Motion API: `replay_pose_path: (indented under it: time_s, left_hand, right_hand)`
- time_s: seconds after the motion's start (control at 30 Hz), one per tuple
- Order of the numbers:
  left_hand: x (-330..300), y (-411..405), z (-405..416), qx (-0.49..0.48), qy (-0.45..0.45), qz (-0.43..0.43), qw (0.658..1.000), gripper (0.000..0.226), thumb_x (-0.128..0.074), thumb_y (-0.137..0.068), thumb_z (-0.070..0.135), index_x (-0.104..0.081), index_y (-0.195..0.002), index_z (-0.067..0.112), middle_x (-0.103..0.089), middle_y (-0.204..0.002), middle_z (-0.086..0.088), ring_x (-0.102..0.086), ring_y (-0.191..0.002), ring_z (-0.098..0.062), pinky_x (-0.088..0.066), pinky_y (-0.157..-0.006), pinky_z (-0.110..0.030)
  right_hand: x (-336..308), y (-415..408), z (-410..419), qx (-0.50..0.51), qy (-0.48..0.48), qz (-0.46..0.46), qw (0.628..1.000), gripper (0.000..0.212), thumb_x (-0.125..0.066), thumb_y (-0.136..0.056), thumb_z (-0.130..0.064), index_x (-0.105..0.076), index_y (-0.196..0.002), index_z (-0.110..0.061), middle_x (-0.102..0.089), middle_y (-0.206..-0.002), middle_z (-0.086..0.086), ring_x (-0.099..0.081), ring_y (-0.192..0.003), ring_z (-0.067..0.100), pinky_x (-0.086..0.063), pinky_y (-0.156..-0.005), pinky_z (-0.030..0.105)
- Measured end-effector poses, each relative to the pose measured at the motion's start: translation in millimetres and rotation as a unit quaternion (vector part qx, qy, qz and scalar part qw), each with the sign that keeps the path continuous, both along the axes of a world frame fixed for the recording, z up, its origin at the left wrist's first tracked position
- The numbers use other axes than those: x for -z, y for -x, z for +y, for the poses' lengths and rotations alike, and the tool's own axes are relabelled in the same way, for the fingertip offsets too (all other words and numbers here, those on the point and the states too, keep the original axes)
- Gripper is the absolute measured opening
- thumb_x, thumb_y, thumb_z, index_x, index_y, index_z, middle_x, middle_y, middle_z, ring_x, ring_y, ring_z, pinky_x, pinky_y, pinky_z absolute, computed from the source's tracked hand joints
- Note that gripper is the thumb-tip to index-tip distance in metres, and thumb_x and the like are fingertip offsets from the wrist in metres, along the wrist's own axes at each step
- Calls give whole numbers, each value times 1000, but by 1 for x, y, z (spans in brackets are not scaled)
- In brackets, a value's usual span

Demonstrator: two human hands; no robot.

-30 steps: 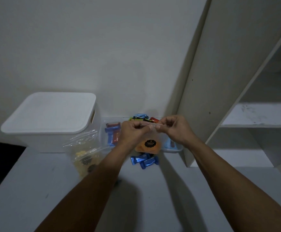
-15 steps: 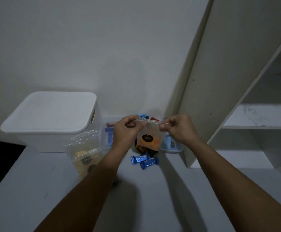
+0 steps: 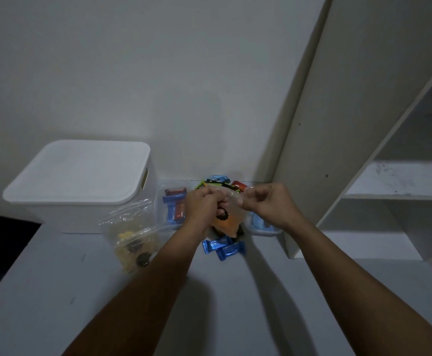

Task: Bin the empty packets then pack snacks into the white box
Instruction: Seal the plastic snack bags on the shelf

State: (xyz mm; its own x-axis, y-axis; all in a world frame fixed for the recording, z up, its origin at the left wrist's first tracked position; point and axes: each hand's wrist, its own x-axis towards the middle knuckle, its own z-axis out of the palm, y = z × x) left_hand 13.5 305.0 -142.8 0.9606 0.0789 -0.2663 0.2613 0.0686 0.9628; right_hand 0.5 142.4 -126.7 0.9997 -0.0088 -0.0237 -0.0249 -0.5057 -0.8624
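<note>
Both hands' fingers (image 3: 238, 201) pinch the top edge of a clear snack pouch (image 3: 226, 218), held just above the loose blue snacks (image 3: 222, 247). Sealing seems underway; next, the lidded white box (image 3: 81, 181) left needs opening.

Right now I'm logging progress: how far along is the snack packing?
Early. Nothing looks packed: the white box has its lid on. Both hands pinch the top of a clear pouch holding something orange. Blue snacks and a clear bag remain on the table.
</note>
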Motion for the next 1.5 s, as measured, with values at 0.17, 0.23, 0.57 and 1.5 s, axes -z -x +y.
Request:
replay_pose_path:
  time_s: [0.17, 0.23, 0.57, 1.5]
  left_hand:
    - [1, 5, 0, 25, -48, -32, 998, 11, -62, -87, 4, -70, -78, 6, -70, -70, -8, -61, -62, -16, -51, -57, -21]
    - [1, 7, 2, 37, -50, -36, 997, 14, -61, -86, 3, -69, -76, 7, -69, -71, -8, -61, -63, -17, -51, -58, -22]
    - [28, 37, 46, 32, -149, -49, 987, 24, -59, -82, -1, -64, -99, 14, -62, -101, -1, -61, -91, -16, -53, -76, -29]
    - [-18, -5, 323, -263, -288, -13, 921, 30, -63, -79, 9, -66, -108, 6, -66, -108, -9, -59, -97, -25, -42, -83, -25]
  right_hand:
    - [1, -3, -1, -4, 3, 7, 1000, 13, -65, -90, -17, -75, -85, -10, -73, -81, 9, -51, -38, -4, -36, -37, 8]
    - [1, -2, 2, -19, 3, 15, 1000, 18, -58, -94, -13, -70, -82, -5, -65, -71, 5, -48, -37, -4, -36, -37, 9]
    - [7, -5, 22, -167, 92, 42, 981, 25, -53, -96, -12, -57, -72, -13, -52, -65, -5, -49, -63, 8, -45, -58, 23]
    - [4, -68, 236, -99, 147, 8, 984, 23, -67, -87, -23, -68, -102, -6, -65, -93, 8, -61, -91, 22, -50, -85, 33]
